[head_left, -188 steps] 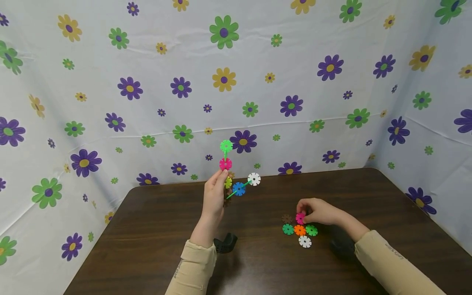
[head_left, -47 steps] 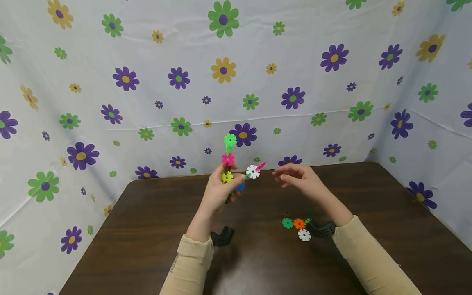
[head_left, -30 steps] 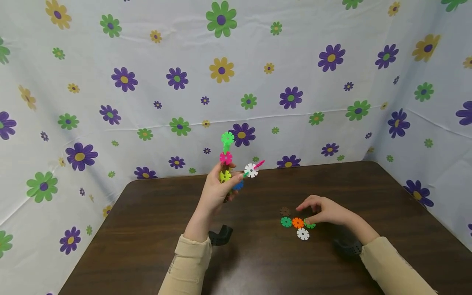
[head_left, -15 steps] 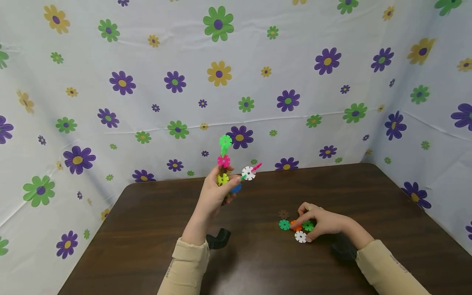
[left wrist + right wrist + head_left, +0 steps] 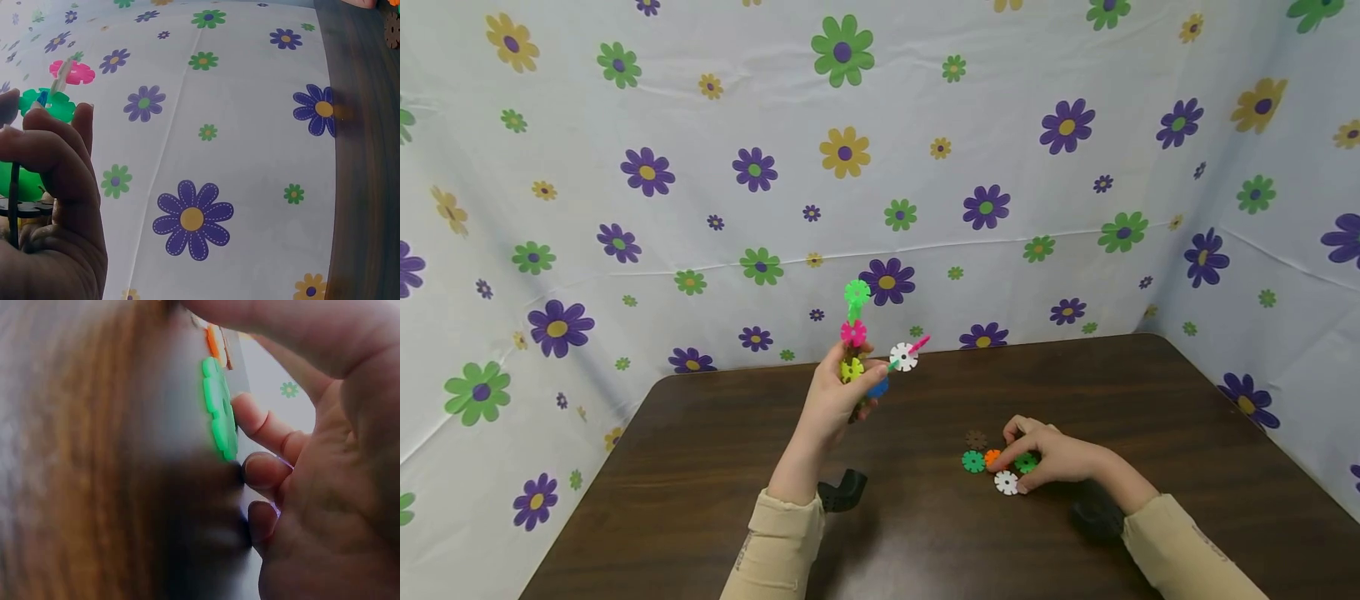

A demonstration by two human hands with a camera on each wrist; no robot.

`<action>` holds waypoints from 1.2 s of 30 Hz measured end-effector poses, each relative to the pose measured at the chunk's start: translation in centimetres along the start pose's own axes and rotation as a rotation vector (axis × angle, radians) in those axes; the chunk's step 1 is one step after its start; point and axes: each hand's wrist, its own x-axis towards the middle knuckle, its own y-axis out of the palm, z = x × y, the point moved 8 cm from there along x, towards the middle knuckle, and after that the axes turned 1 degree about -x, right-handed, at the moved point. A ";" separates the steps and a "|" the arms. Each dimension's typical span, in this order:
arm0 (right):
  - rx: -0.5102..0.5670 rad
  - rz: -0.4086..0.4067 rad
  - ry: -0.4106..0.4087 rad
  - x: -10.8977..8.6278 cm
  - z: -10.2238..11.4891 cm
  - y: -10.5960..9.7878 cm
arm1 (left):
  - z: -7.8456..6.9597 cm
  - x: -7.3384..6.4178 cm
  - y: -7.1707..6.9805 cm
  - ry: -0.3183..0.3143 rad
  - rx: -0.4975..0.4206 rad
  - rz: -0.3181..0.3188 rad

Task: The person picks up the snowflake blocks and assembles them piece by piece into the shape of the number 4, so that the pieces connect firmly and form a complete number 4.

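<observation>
My left hand point(image 5: 831, 396) is raised above the table, gripping a chain of slotted flower-shaped connector discs. Out of the grip stick a bright green disc point(image 5: 857, 292), a pink disc point(image 5: 853, 333), a yellow disc point(image 5: 852, 370) and a white disc point(image 5: 903, 357) with a second pink disc point(image 5: 919, 344) set edge-on in it. A blue disc point(image 5: 878, 387) is partly behind the thumb. Low at the table, my right hand point(image 5: 1060, 458) has thumb and index finger at opposite edges of a loose white disc point(image 5: 1006, 482), pinching it. The index finger also overlaps an orange disc point(image 5: 992, 458).
Beside the right hand lie a teal-green disc point(image 5: 973, 462), a brown disc point(image 5: 976, 439) and a green disc point(image 5: 1026, 462). Black wrist mounts point(image 5: 842, 490) show near both forearms. Flower-patterned cloth point(image 5: 760, 125) hangs behind the dark wooden table point(image 5: 715, 467).
A pink disc from the table now sits on the chain's white disc. My right hand has returned to the table and closed on the loose white disc; the loose discs slid slightly left.
</observation>
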 end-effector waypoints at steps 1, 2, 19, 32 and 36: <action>0.001 0.000 0.001 0.0 0.1 0.0 | -0.1 0.0 0.0 0.002 -0.001 -0.001; -0.003 0.001 0.003 0.1 0.1 0.1 | -0.1 -0.1 0.0 0.003 -0.003 -0.002; -0.025 0.003 0.040 0.2 -0.4 0.2 | -0.3 -0.3 0.4 0.001 0.026 0.009; 0.235 -0.009 -0.027 0.3 -1.5 -0.2 | -0.2 -0.7 0.3 0.006 0.024 0.014; 0.356 -0.043 0.022 0.1 -2.2 -1.1 | -0.3 -0.5 0.4 -0.001 0.025 0.012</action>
